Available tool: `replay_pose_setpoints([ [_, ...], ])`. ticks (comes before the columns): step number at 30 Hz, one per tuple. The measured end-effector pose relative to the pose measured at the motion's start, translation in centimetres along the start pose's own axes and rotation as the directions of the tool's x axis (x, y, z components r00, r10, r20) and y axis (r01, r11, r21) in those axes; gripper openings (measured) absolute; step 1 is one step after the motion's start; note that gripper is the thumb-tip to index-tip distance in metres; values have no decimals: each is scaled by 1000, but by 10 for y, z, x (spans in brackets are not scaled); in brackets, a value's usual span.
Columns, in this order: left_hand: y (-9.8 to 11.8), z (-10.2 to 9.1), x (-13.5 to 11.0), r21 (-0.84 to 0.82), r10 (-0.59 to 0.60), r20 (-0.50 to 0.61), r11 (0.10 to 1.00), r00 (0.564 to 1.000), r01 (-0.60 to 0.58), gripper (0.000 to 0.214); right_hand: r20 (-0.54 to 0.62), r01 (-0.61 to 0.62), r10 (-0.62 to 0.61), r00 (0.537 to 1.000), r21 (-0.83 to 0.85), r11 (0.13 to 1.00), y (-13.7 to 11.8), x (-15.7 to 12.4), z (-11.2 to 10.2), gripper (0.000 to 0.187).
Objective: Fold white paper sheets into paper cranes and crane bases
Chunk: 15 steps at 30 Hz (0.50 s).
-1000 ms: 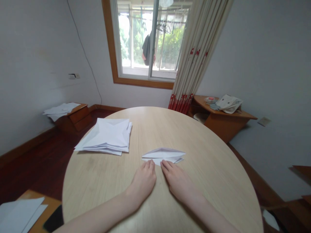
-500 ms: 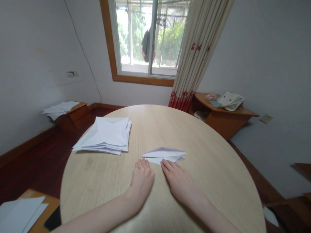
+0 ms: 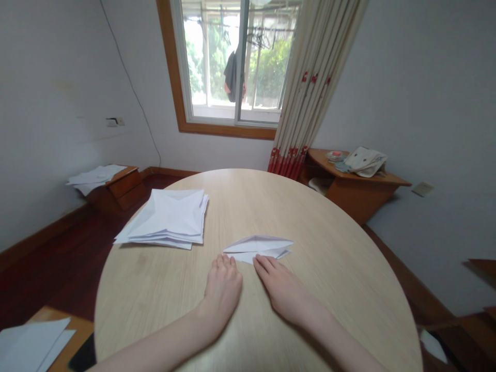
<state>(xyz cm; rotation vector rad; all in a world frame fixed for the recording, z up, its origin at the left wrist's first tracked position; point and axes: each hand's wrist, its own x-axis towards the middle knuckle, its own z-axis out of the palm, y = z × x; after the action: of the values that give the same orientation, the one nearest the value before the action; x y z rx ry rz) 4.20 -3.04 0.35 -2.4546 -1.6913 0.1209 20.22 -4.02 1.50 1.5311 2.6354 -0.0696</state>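
Note:
A folded sheet of white paper [image 3: 259, 244] lies on the round table [image 3: 310, 222], long and narrow with a raised upper fold and a pointed right end. My left hand [image 3: 225, 281] rests at its near left corner, fingers laid forward with the tips touching the paper's edge. Beside it, my right hand [image 3: 279, 281] has its fingers stretched over the near edge at the middle, pressing the paper down. Both thumbs are hidden from view.
A stack of creased white sheets [image 3: 176, 214] sits at the table's left. More paper [image 3: 34, 343] lies on a low wooden surface at lower left, and some on a small cabinet [image 3: 127, 186]. A corner shelf [image 3: 356, 191] with a cloth bag [image 3: 366, 161] stands at right.
The whole view has shifted very slightly. Both hands keep their places on the folded paper, with no clear change in its shape.

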Motion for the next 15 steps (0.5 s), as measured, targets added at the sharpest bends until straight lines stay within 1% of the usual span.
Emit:
replay_pose_setpoints([
  [2,-4,-14,-2,-64,13,42,998,999,-10,40,-19,8,-7,1000,36,999,3,1,0,67],
  [4,-8,-25,-4,-129,18,53,992,998,-11,34,-49,21,-17,999,74,997,6,1,1,66],
  [5,-9,-29,-4,-153,32,41,988,999,-26,32,-63,30,-24,998,92,995,7,1,1,65],
  [7,-11,-30,-2,-184,108,-20,977,994,-110,30,-82,46,-36,996,123,991,10,0,0,65],
  [9,-13,-21,3,-193,225,-107,951,968,-243,33,-78,61,-49,996,158,986,12,0,-2,66],
  [11,-15,-7,9,-195,320,-175,915,931,-352,42,-44,70,-62,997,199,977,14,-1,-4,70],
  [13,-17,9,14,-195,377,-197,890,905,-413,49,15,69,-75,997,252,965,16,-1,-6,75],
  [15,-18,22,17,-192,411,-200,874,890,-447,51,66,46,-70,995,314,948,17,-1,-8,79],
])
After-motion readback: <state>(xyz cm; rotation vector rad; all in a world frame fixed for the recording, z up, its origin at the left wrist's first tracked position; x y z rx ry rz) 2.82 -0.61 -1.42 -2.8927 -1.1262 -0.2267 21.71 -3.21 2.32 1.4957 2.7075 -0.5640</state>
